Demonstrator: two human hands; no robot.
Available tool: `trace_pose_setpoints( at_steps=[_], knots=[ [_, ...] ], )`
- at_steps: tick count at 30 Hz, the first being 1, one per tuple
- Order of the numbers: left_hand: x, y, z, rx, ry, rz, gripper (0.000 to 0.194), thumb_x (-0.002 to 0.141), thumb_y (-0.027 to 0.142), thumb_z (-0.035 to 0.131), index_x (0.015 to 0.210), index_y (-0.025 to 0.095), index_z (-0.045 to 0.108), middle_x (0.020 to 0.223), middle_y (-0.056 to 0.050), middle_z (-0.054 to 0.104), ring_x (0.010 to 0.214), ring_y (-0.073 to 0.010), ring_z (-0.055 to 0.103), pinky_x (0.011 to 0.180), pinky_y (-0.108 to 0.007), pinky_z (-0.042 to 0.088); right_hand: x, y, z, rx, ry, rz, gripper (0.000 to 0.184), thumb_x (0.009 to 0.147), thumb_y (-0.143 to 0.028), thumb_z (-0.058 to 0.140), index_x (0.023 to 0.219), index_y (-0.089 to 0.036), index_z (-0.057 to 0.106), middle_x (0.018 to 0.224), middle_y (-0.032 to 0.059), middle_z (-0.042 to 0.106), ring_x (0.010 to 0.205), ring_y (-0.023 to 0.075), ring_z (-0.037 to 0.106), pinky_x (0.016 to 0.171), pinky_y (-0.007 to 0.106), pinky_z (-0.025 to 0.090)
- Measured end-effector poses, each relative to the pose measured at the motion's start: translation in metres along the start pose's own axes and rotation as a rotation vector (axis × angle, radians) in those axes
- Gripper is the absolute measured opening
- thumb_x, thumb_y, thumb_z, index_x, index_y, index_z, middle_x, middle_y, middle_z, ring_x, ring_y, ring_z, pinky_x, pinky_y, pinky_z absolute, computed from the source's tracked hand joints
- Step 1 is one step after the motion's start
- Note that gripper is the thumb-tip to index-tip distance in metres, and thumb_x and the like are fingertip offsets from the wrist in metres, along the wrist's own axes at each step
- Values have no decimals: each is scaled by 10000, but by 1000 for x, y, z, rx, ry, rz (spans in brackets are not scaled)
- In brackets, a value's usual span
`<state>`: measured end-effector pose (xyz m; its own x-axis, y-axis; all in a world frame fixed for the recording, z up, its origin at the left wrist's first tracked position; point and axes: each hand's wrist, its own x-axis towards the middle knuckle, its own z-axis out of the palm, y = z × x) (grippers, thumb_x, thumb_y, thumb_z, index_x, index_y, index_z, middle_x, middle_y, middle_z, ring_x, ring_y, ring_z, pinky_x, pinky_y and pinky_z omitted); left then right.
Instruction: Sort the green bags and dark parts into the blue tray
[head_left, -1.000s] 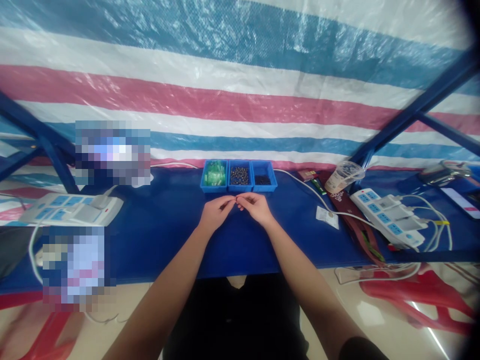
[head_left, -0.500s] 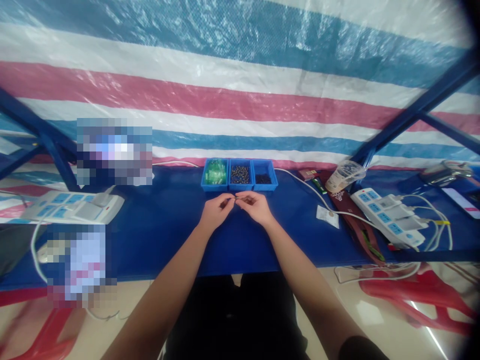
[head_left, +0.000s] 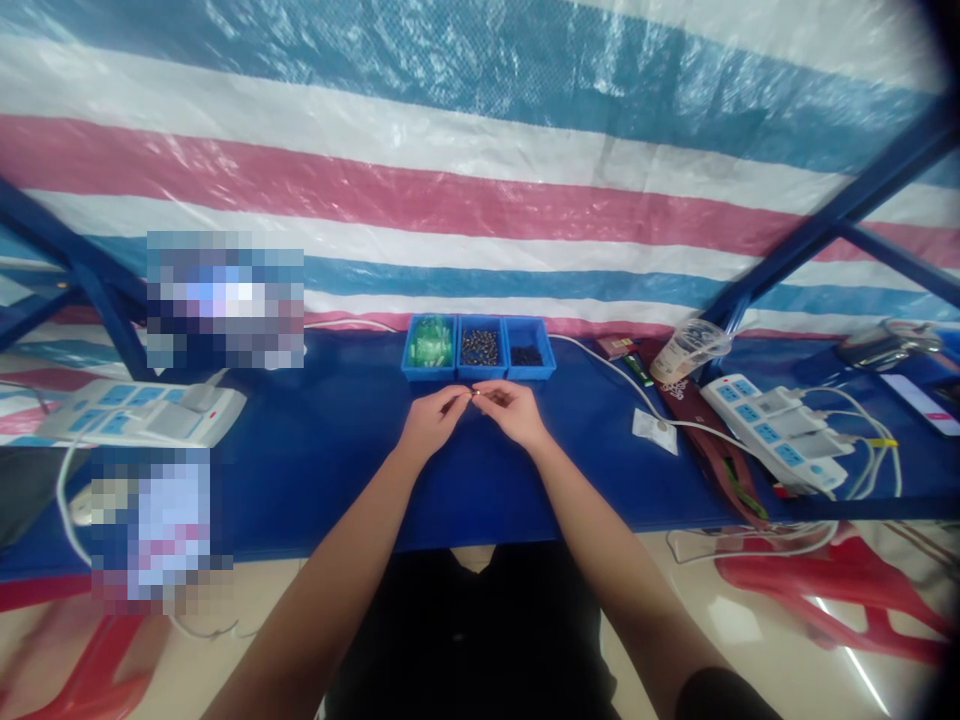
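My left hand (head_left: 435, 418) and my right hand (head_left: 513, 412) meet fingertip to fingertip over the blue tabletop (head_left: 480, 490). Both are closed in a pinch on a tiny shiny part (head_left: 475, 394), too small to name and mostly covered by the fingers. Just beyond them stand three joined blue bins. Clear green pieces fill the left bin (head_left: 429, 375). Small metal parts (head_left: 480, 347) lie in the middle bin, and small black parts (head_left: 526, 356) in the right one.
To the right are a white power strip (head_left: 776, 435) with plugs and cables, a plastic cup (head_left: 686, 352), a brown strap (head_left: 701, 430) and a small white packet (head_left: 655, 432). Another power strip (head_left: 142, 412) lies left. A striped sheet (head_left: 480, 210) hangs behind the table.
Both hands stay almost in place with fingertips together, while the fingers shift slightly around the tiny part. A shiny spot now shows between them. The view has tilted a little.
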<state>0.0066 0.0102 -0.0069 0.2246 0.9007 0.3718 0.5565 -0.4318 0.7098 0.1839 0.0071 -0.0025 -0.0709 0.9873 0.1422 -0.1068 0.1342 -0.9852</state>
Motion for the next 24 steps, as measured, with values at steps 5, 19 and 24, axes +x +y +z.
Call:
trace_pose_setpoints(
  at_steps=[5, 19, 24],
  knots=[
    [0, 0, 1, -16, 11, -23, 307, 915, 431, 551, 1092, 236, 707, 890, -4, 752, 725, -126, 682, 725, -218, 525, 0, 1, -1, 0, 23, -4, 323, 698, -403, 783, 935, -188, 747, 784, 35, 723, 640, 130, 630, 632, 290, 546],
    [1, -4, 3, -29, 14, -27, 289, 925, 419, 536, 1036, 230, 723, 911, -12, 756, 774, -145, 699, 747, -230, 537, 0, -1, 0, 5, 14, -12, 327, 687, -403, 791, 934, -194, 742, 774, 30, 719, 631, 132, 635, 630, 300, 559],
    [1, -3, 2, -12, -6, -37, 291, 929, 419, 528, 1043, 234, 721, 908, -11, 755, 784, -148, 700, 735, -227, 530, 0, -2, -1, -15, 10, 4, 304, 710, -406, 776, 917, -186, 745, 737, 32, 716, 622, 138, 645, 606, 293, 554]
  ],
)
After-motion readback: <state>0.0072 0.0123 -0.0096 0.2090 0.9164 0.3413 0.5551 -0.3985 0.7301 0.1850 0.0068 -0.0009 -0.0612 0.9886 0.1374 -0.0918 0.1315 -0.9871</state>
